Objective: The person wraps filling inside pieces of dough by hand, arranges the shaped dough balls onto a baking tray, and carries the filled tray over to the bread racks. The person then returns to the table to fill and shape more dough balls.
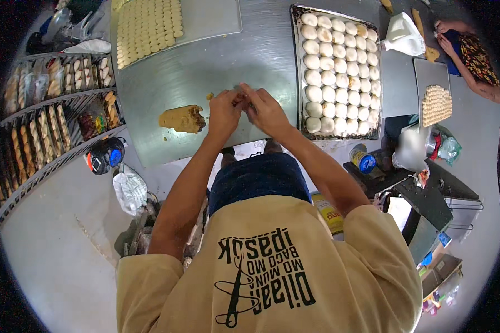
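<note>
My left hand [224, 111] and my right hand [265, 114] meet above the steel table [194, 66], fingers curled around a small brown piece [239, 99] that they largely hide. Left of my hands lies a tan lump of soft paste or dough [175, 119], its right end torn and darker, with a small crumb [210, 96] near my left fingers. Right of my hands is a dark baking tray [295, 77] holding rows of round, pale dough balls [341, 65].
A sheet of small dough discs [149, 30] lies at the back. Bread racks [55, 100] stand left. At right are a white container [403, 30], a tray of small pieces [436, 105] and another person's arm [466, 72]. Bags and cans [364, 158] crowd below.
</note>
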{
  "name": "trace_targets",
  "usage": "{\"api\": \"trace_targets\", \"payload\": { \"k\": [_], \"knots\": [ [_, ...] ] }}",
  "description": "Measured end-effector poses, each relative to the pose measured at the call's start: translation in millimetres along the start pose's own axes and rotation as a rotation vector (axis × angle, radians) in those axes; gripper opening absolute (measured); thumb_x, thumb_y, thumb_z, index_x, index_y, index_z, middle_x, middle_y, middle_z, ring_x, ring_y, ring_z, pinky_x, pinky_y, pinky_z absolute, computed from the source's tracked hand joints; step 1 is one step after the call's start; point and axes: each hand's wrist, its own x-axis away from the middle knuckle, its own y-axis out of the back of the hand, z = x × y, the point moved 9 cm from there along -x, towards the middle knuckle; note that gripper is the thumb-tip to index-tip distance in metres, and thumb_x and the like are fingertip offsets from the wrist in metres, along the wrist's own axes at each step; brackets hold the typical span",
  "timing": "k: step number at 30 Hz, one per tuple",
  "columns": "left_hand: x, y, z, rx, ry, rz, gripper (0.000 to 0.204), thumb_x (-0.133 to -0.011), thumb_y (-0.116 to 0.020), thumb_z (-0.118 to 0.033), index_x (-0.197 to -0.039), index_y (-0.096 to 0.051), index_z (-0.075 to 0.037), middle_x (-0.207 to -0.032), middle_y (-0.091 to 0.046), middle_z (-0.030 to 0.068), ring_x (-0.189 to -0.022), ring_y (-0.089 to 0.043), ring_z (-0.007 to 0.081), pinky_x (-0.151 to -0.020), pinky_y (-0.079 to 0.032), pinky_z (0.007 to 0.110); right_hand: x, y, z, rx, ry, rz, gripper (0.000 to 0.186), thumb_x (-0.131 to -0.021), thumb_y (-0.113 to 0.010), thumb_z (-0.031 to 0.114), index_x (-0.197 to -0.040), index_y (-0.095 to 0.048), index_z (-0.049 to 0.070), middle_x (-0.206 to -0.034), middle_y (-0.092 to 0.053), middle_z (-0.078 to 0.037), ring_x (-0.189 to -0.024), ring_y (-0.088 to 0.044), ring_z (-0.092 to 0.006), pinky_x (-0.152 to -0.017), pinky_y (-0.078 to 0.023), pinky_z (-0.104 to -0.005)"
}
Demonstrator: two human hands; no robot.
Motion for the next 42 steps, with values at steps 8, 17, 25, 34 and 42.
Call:
{"api": "trace_targets", "payload": {
  "k": [8,17,25,34,42],
  "knots": [
    [59.5,-7.3,-12.1,-0.422,-0.27,-0.028,0.056,-0.087,-0.067,-0.001,-0.142,-0.072,-0.013,-0.12,-0.068,0.0178,-0.109,-0.064,0.0392,-0.091,-0.056,0.049,16.8,-2.8,-15.4,-0.037,-0.177,-0.014,0.074,-0.095,-0.075,0.009,-0.164,-0.047,0.006,-0.101,-0.075,-0.016,-0.094,-0.071,-0.0361,-0.084,-0.061,-0.0465],
    [69.3,56.9,-20.2,-0.357,-0.235,-0.146,0.047,-0.085,-0.068,0.002,-0.13,-0.077,-0.008,-0.122,-0.067,0.017,-0.117,-0.062,0.0395,-0.1,-0.052,0.052,-57.3,3.2,3.4,0.192,-0.119,-0.184,0.06,-0.099,-0.07,0.021,-0.154,-0.057,0.001,-0.106,-0.077,-0.022,-0.1,-0.07,-0.0452,-0.098,-0.054,-0.0509],
    [122.9,133.2,31.2,-0.174,-0.22,-0.218,0.025,-0.089,-0.073,0.001,-0.113,-0.079,-0.002,-0.114,-0.069,0.0174,-0.107,-0.066,0.039,-0.094,-0.054,0.05,-63.3,-28.6,-16.4,0.456,-0.242,-0.233,0.072,-0.113,-0.048,0.049,-0.165,-0.042,0.0,-0.168,-0.043,-0.029,-0.159,-0.031,-0.0531,-0.129,-0.025,-0.0635],
    [127.4,126.7,24.3,0.03,-0.19,-0.146,0.009,-0.095,-0.073,-0.002,-0.104,-0.075,0.001,-0.111,-0.068,0.0181,-0.1,-0.07,0.0374,-0.088,-0.057,0.044,25.8,-44.8,11.9,0.419,0.004,-0.063,0.06,-0.106,-0.059,0.022,-0.156,-0.047,-0.009,-0.158,-0.054,-0.031,-0.153,-0.046,-0.05,-0.13,-0.033,-0.0614],
    [87.2,35.7,-34.9,0.062,-0.207,-0.093,0.01,-0.095,-0.071,-0.001,-0.103,-0.076,0.0,-0.109,-0.071,0.0168,-0.096,-0.07,0.0358,-0.084,-0.058,0.044,133.8,55.0,21.0,-0.083,-0.598,-0.02,0.037,-0.096,-0.08,0.019,-0.128,-0.076,0.003,-0.108,-0.079,-0.026,-0.102,-0.076,-0.0437,-0.091,-0.059,-0.0494]
  ]
}}
